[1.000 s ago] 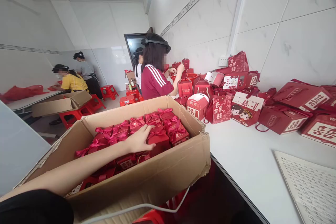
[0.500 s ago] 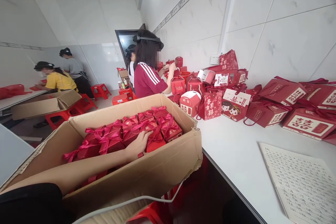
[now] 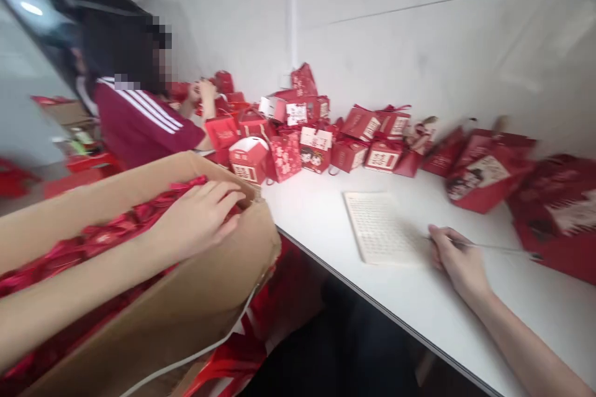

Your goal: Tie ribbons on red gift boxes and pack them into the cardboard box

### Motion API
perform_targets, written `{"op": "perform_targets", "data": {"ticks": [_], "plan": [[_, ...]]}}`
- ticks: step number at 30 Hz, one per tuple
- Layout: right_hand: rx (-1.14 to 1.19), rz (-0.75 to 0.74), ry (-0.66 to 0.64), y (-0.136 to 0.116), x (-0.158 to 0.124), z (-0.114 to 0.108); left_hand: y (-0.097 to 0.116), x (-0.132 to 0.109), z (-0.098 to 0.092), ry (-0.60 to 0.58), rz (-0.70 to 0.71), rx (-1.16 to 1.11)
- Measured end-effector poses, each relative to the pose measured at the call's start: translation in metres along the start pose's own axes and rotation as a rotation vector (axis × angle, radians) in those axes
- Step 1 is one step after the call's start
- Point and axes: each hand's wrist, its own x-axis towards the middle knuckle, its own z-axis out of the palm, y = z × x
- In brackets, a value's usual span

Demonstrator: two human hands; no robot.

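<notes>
My left hand (image 3: pixel 205 217) reaches into a large cardboard box (image 3: pixel 223 285), its fingers spread over the red gift boxes (image 3: pixel 107 236) tied with ribbon, near the box's right corner. Part of what lies beneath the palm is hidden. On the white table, my right hand (image 3: pixel 459 263) is closed around a slim pen (image 3: pixel 500 248), close to the right edge of a notebook (image 3: pixel 379 226) covered in handwriting. Motion blur softens the pen and the ribbons.
Red candy boxes (image 3: pixel 382 155) stand along the wall at the back of the white table (image 3: pixel 326 214). A co-worker in a maroon shirt (image 3: pixel 139 121) handles boxes at the back left. A white cable (image 3: pixel 200 350) runs beside the cardboard box, above a red stool (image 3: pixel 228 366).
The view has swung right and come closer to the table. My right hand, with the pen, has come into view. My left hand now lies nearer the cardboard box's right corner.
</notes>
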Motion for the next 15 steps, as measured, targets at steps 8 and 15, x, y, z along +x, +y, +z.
{"op": "perform_targets", "data": {"ticks": [8,15], "plan": [[0.034,-0.062,-0.078,-0.020,-0.006,0.016,0.136,0.078,0.049,-0.219,0.758,-0.351],[-0.007,-0.053,-0.121,-0.031,-0.020,0.023,0.158,0.091,0.102,-0.389,0.774,-0.423]]}}
